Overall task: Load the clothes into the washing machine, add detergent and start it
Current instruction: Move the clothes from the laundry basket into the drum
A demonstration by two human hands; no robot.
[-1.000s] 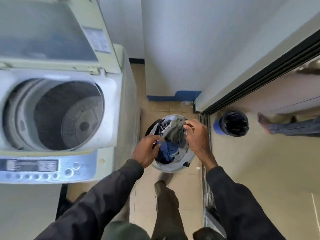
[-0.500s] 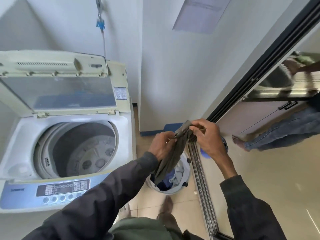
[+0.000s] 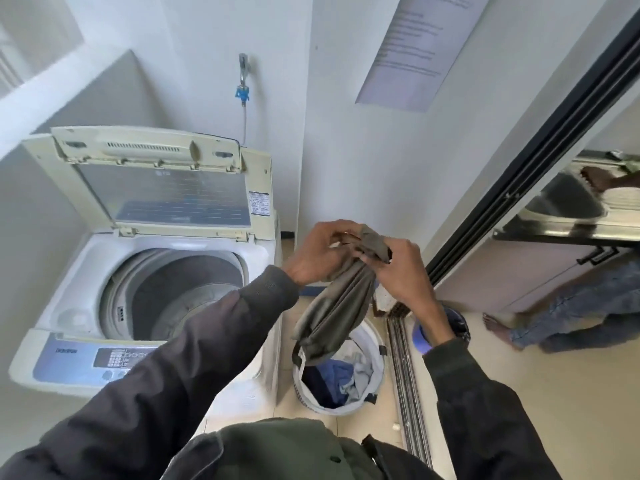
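a white top-loading washing machine is standing at left, its cream clear-windowed lid propped upright over the grey metal drum. a chrome wall tap with a blue fitting is hanging behind it. a round white fabric laundry basket is sitting on the floor just beside the machine, holding blue and grey clothes. another person's jeans-clad legs are standing past the metal sliding-door track. the left sleeve is covering part of the blue control panel. the right forearm is hiding most of a blue bin with a black liner. an olive-grey soft garment is hanging bunched above the basket, beside the drum, not in it. whether it is touching the basket rim is unclear. the left hand and right hand are both gripping its top with curled fingers.
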